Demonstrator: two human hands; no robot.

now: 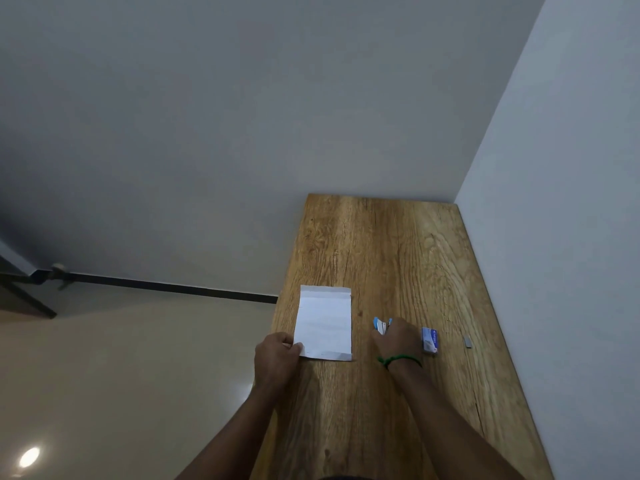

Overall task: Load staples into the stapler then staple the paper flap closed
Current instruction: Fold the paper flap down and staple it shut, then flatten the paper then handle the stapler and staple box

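Note:
A white folded paper (325, 322) lies flat on the wooden table (388, 244), its flap folded over along the far edge. My left hand (277, 358) pinches the paper's near left corner. My right hand (396, 337), with a green band on the wrist, is closed over a small blue and white stapler (380, 324) that sticks out past the fingers. A small blue staple box (429, 340) lies just right of that hand. A short grey strip of staples (468, 342) rests on the table further right.
The table stands in a corner, with a white wall (561, 202) along its right side and another behind it. Its left edge drops to a beige floor (121, 375).

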